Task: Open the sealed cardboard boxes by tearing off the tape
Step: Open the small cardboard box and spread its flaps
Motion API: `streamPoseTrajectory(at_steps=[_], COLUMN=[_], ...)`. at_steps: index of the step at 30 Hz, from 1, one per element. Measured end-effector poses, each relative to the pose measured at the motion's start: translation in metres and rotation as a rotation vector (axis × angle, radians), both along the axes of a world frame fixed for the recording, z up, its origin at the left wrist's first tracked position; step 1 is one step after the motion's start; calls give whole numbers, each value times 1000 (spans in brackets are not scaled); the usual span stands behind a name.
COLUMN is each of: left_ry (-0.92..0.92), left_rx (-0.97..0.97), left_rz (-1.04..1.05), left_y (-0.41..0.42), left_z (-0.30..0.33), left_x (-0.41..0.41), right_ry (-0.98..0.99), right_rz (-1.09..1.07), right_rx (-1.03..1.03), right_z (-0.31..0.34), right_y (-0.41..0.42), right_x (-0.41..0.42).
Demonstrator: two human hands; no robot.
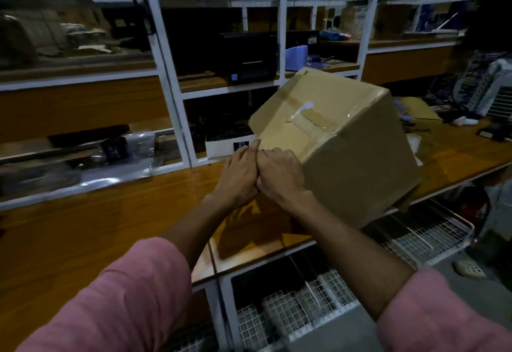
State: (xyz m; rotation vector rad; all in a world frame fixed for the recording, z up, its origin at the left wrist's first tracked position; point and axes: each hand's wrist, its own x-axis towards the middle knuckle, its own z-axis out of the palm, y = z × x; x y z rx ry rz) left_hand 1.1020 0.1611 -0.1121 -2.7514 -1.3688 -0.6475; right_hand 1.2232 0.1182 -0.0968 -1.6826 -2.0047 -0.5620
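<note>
White shelving [166,55] crowded with dim equipment stands behind a long wooden surface [110,229], and on that surface, right of centre, the cardboard box [357,166] is tipped up on its lower edge so its taped face slants toward the person. Strips of clear tape [310,120] cross that face and wrap over the right-hand corner, glinting where they catch the light; one end near the middle looks already lifted. Both hands meet at the box's near-left edge: the left hand [239,177] has its forefinger out along the edge and the rest curled, the right hand [282,175] has its fingers [273,155] bent down onto the cardboard, seemingly picking at something there, though whether either actually pinches tape cannot be told. The box probably weighs little, since it balances tilted under fingertip contact alone. Its walls look stiff enough to brace against, while the tape is slick and thin, best taken at a raised end or corner.
</note>
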Motion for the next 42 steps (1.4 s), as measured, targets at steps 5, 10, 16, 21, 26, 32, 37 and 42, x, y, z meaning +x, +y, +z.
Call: streamPoseTrajectory(at_steps=[5, 10, 16, 21, 26, 32, 37, 42], left_ry=[-75, -274, -156, 368, 452, 430, 248, 43], left_rx=[32, 195, 141, 73, 80, 52, -6, -71], left_rz=[55, 2, -50, 146, 260, 411, 512, 549], left_y=[-20, -33, -47, -41, -46, -45, -44, -53], left_z=[-4, 3, 17, 1, 5, 3, -2, -17], left_x=[-48, -55, -30, -33, -32, -51, -99, -153], right_ry=[271, 317, 361, 479, 605, 683, 624, 562], right_rz=[336, 368, 241, -54, -400, -298, -168, 11], right_rx=[-117, 64, 199, 59, 40, 50, 81, 181], right_z=[-3, 4, -2, -28, -40, -39, -32, -22], right_y=[0, -14, -29, -40, -47, -39, -27, -15], right_x=[-36, -46, -17, 13, 31, 24, 2, -41])
